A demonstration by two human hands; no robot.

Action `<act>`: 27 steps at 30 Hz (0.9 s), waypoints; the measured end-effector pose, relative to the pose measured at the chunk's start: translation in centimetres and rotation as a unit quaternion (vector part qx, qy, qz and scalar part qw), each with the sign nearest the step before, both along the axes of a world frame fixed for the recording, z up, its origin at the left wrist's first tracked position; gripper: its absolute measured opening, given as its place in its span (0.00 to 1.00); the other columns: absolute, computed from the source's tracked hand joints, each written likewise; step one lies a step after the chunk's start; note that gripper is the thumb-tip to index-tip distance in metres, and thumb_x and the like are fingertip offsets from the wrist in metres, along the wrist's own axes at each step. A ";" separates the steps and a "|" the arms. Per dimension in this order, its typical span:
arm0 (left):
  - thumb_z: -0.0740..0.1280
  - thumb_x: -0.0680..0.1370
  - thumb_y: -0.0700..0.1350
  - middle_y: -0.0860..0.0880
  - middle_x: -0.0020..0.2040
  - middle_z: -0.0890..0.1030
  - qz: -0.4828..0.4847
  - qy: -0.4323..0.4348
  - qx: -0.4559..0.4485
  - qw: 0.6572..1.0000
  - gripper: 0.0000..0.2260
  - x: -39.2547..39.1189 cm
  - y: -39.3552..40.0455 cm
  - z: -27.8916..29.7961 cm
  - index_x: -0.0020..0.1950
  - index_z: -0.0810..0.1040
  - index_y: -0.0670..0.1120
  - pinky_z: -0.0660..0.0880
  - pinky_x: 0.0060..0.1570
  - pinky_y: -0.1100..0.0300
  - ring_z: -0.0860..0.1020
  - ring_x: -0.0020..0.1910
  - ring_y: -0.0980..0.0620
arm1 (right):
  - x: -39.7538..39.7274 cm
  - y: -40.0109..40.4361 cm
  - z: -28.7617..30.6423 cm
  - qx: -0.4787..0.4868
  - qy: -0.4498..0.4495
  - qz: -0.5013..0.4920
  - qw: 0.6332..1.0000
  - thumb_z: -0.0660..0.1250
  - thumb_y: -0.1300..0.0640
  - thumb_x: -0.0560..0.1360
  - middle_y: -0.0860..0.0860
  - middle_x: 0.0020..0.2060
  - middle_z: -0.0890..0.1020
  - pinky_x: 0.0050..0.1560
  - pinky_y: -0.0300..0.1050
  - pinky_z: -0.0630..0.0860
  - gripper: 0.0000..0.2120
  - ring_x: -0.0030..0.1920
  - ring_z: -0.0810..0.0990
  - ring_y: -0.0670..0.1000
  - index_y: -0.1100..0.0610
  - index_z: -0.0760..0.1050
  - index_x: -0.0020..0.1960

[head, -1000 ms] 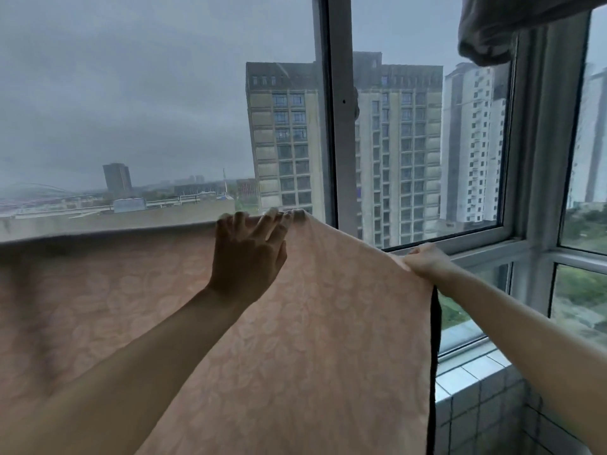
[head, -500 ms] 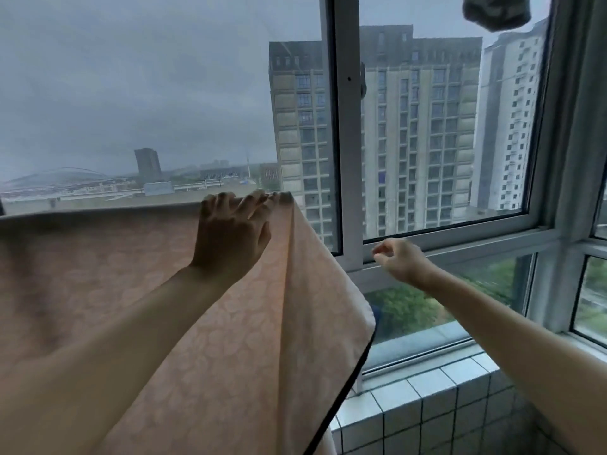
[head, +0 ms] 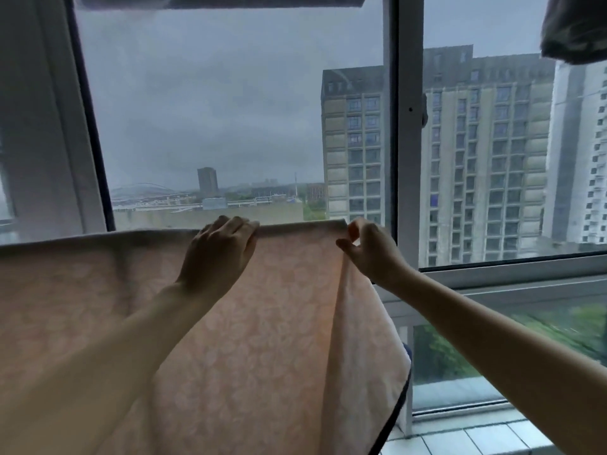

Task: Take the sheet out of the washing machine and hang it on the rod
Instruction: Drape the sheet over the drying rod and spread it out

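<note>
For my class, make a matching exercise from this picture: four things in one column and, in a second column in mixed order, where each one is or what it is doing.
Things:
1. left hand
2. right hand
3. sheet
4. dark cloth

Places or states:
A. hangs at the top right corner
B. pinches the sheet's top right end
C. draped in front of the window, pale pink
D. fingers laid over the sheet's top edge

Pairs: 1-D, 2-B, 3-C, 4-A

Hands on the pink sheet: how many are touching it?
2: the left hand rests over the sheet's top fold, the right hand pinches its right end.
</note>
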State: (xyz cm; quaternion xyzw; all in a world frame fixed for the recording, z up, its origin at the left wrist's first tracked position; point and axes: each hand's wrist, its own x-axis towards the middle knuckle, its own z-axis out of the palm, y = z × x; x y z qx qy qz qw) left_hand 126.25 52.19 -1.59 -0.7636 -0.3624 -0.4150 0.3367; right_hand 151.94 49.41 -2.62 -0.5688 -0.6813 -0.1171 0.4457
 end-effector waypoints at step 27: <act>0.70 0.75 0.40 0.48 0.44 0.80 0.035 0.027 0.045 0.998 0.01 -6.8 -1.3 -0.2 0.45 0.80 0.43 0.74 0.41 0.53 0.77 0.42 0.47 | -5.1 -0.2 2.5 0.055 -0.118 0.024 0.991 0.61 0.65 0.76 0.53 0.46 0.83 0.46 0.43 0.79 0.10 0.42 0.80 0.49 0.59 0.78 0.54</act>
